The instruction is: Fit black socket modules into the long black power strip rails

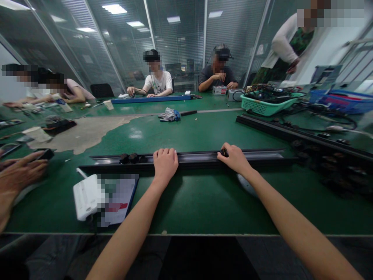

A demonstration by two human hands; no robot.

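A long black rail (198, 157) with a pale grey inner strip lies crosswise on the green table in front of me. My left hand (165, 163) is closed over the rail left of its middle, fingers curled over the far edge. Farther right, my right hand (235, 158) pinches a small black block (224, 153) at the rail; the fingers partly hide it, and I cannot tell whether it is seated. Two similar black blocks (128, 158) sit on the rail's left part.
A white device (88, 197) and a booklet (121, 198) lie near the front edge. At right are another black rail (279, 130), several dark blocks (346, 171) and a green basket (264, 105) of cables. A co-worker's hand (21, 173) holds a phone at left; gloves (169, 115) lie beyond.
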